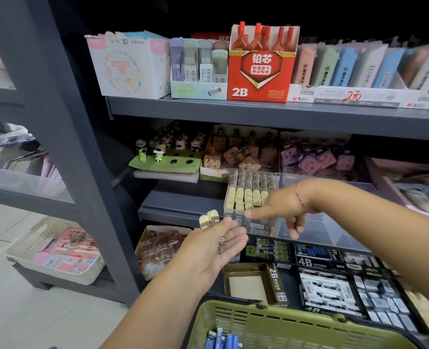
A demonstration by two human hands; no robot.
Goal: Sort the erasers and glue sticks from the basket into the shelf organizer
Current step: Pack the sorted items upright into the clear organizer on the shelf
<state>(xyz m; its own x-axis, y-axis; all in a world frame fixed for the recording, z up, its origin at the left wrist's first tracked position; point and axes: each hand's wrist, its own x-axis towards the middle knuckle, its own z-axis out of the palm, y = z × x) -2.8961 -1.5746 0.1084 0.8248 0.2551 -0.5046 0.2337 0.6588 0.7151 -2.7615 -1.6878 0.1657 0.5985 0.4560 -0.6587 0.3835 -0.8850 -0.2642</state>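
My left hand is raised below the middle shelf and holds a few cream erasers with dark sleeves, their tips sticking up past my fingers. My right hand reaches in from the right, its fingers loosely extended toward those erasers, and holds nothing that I can see. Just behind it stands the clear shelf organizer, whose left compartment is packed with rows of the same cream erasers. The green basket is at the bottom edge, with blue items inside.
An open brown 2B box and black 4B boxes lie on the lower shelf. Panda figures, brown and purple erasers fill the middle shelf. A red 2B lead box stands above. A white basket sits at left.
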